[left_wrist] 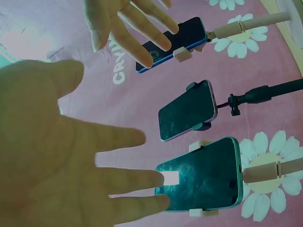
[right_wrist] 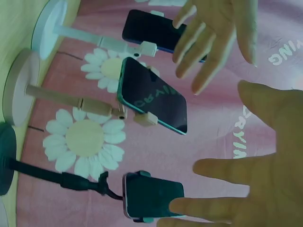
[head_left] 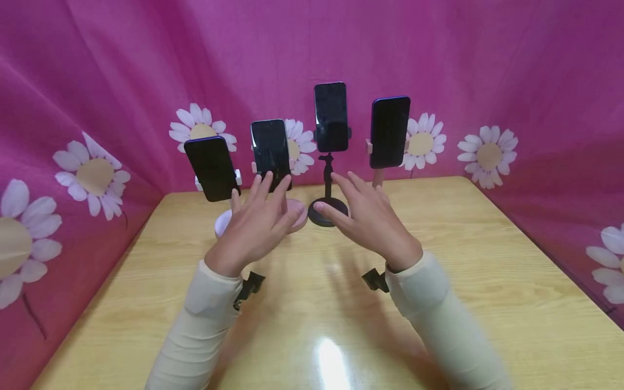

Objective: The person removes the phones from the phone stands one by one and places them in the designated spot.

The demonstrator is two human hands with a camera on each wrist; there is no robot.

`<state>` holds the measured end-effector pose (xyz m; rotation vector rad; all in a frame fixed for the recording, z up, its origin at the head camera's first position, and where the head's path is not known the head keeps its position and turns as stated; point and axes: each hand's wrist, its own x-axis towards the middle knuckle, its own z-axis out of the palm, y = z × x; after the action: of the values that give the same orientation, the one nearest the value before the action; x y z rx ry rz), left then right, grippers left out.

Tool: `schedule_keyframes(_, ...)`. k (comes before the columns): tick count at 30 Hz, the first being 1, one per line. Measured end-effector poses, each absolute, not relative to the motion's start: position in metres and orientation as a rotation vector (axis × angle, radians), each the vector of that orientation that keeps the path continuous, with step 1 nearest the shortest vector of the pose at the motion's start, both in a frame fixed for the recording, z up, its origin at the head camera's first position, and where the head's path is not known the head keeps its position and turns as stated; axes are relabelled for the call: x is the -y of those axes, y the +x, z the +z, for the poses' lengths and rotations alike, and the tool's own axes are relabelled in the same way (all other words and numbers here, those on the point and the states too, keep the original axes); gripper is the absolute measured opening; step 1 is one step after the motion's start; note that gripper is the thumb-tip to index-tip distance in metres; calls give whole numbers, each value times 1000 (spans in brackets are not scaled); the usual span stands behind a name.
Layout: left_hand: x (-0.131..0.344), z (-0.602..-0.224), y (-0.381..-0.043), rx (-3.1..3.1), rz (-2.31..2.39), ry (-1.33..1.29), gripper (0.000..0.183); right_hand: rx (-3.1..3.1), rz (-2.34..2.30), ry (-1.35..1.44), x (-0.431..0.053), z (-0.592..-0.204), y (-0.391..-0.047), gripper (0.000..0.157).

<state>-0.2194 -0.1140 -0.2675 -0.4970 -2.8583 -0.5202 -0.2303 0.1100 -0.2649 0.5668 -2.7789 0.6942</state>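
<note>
My left hand (head_left: 255, 222), fingers straight and spread, hovers before the leftmost phone (head_left: 209, 168) and the second phone (head_left: 270, 149). In the left wrist view its fingertips overlap the screen of that second, green-edged phone (left_wrist: 208, 175). Likewise spread and holding nothing, my right hand (head_left: 370, 216) is in front of the higher phone (head_left: 331, 116) on a black stand (head_left: 329, 212) and the blue-edged rightmost phone (head_left: 392, 132). The right wrist view has its fingertips overlapping the black-stand phone (right_wrist: 144, 196). All the screens look dark, clamped upright in holders.
A white round base (head_left: 222, 223) and a pink one (head_left: 299, 216) stand partly behind my left hand. The wooden table (head_left: 312, 303) reflects a bright light near its front. Behind it hangs a pink cloth (head_left: 273, 54) with daisies, also along both sides.
</note>
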Motion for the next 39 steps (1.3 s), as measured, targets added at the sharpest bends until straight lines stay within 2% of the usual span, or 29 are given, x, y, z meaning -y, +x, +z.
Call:
schedule_keyframes(6,131,-261,-213,2633,-642,-496,70,2687,822,609,-95,-265,-232,81)
schedule_keyframes(11,150,-255,-213,2391,-751,-528,56,2601,919,653,-83,-264,-235,78)
schedule_keyframes(19,180,-246,-219,2138,-932,-440,42,2443,1055,818,-56,-266,-240,66)
schedule_keyframes(28,201,-248,-229,2027,-1052,-225,45,2397,1321,887,-21,-268,-245,69)
schedule_keyframes(39,216,-255,-238,2241,-1373,196,64,2331,1725,895,19,-281,-255,57)
